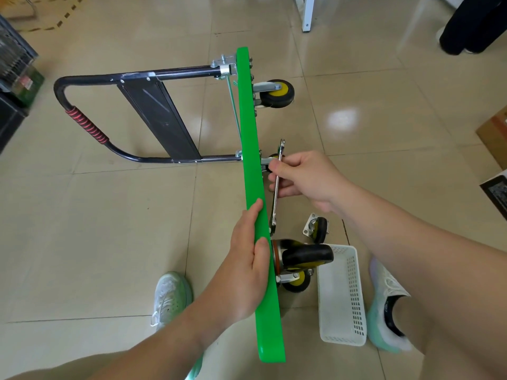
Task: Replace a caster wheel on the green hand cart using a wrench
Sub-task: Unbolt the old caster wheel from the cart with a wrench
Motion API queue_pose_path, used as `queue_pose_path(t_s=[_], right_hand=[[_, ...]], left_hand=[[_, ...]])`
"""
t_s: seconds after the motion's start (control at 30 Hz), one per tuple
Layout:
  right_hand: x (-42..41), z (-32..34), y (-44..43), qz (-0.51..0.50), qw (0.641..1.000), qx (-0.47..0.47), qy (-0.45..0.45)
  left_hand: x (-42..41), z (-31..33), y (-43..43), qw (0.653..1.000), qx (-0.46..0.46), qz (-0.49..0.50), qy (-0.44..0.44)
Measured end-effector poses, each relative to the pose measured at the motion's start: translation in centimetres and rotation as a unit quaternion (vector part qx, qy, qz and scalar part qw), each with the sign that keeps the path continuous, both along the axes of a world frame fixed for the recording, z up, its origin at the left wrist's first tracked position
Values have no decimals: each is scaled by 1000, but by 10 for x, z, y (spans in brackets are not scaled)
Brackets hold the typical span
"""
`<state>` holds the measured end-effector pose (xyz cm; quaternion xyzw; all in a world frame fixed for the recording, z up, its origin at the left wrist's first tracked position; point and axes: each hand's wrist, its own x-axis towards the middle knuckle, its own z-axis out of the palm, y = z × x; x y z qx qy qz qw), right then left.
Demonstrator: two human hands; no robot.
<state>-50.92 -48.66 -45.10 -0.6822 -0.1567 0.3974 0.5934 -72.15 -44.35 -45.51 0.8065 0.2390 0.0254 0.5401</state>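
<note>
— Where are my hands just now?

— Your right hand point(304, 178) is curled round the middle of the wrench point(275, 207), with thumb and fingers pinching its shaft. Your left hand point(247, 259) clasps the upper edge of the green hand cart point(248, 119), with the thumb over the edge.

— And the wheels?

— The cart is tipped on its side on the floor. The wrench runs along its underside, just right of your left hand. Its lower end meets the deck right above the mounted caster wheel point(304, 255), which sits beside your left thumb. A loose caster point(317, 229) lies on the floor under your right wrist, next to a white basket point(343, 297). Beyond your right hand is the far wheel point(277, 91). The black handle point(123, 78) reaches off to the left.
</note>
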Motion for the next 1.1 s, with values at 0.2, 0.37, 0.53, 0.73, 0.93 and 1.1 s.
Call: queue_pose_path(t_s=[0.2,0.37,0.53,0.73,0.93,1.1], right_hand=[[-6,-1,7,35,999,-15,-10],[-14,4,1,12,998,5,-58],[-36,16,-23,5,991,81,-107],[-67,21,-55,10,974,163,-156],[-52,34,-57,-59,972,154,-166],[-25,33,-41,-75,988,110,-83]], left_hand=[[0,-1,2,1000,-3,-5,-4],[0,-3,3,1000,2,-3,-9],[1,-6,2,1000,10,6,-12],[2,-7,0,1000,16,9,-19],[1,-3,-3,1000,15,16,-5],[2,0,-3,1000,12,7,0]])
